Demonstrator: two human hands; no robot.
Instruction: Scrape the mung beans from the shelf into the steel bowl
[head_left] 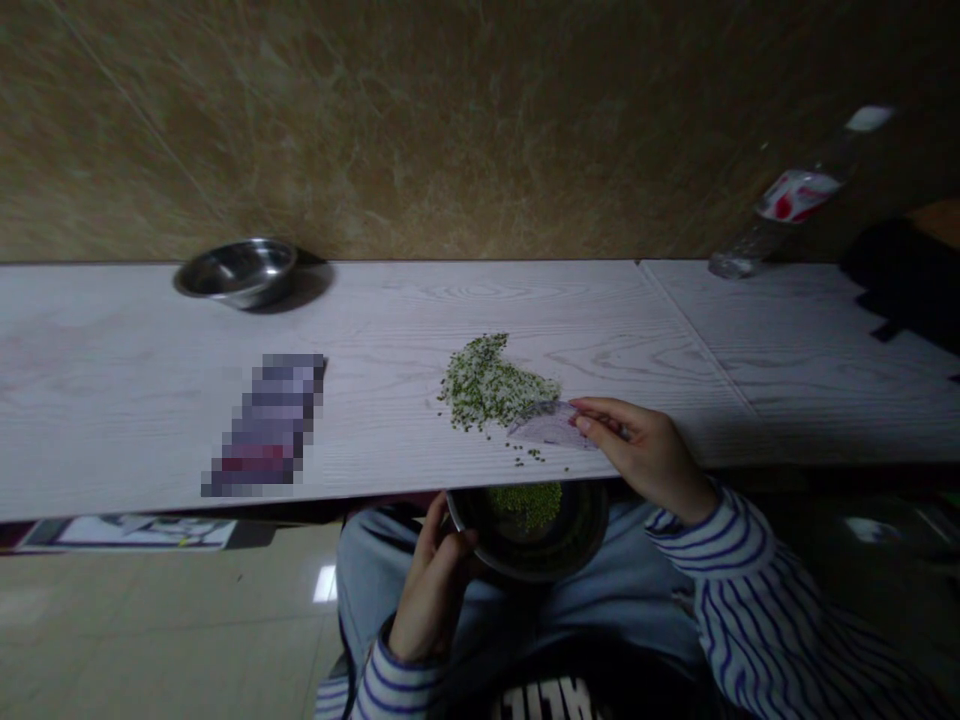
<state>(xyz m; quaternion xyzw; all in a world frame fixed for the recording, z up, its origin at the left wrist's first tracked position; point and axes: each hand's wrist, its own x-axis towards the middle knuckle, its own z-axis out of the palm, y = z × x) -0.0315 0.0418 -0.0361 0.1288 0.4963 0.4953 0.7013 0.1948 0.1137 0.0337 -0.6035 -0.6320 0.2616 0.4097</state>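
Observation:
My left hand (pixel 439 575) grips the rim of a dark metal bowl (pixel 517 560), tilted below the table edge over my lap. Green mung beans (pixel 529 503) lie inside the bowl. Between the thumb and fingers of my right hand (pixel 649 450) is a clear, half-round protractor (pixel 547 425), its far end at the lower right side of a pile of mung beans mixed with white grains (pixel 491 385) on the table. Several loose beans (pixel 529 455) lie between the pile and the table edge, just above the bowl.
A steel bowl (pixel 240 275) stands against the wall at the back left. A pixelated phone-shaped item (pixel 266 425) lies left on the white table (pixel 390 310). At the back right stand a plastic bottle (pixel 799 195) and a dark bag-like thing (pixel 907 270).

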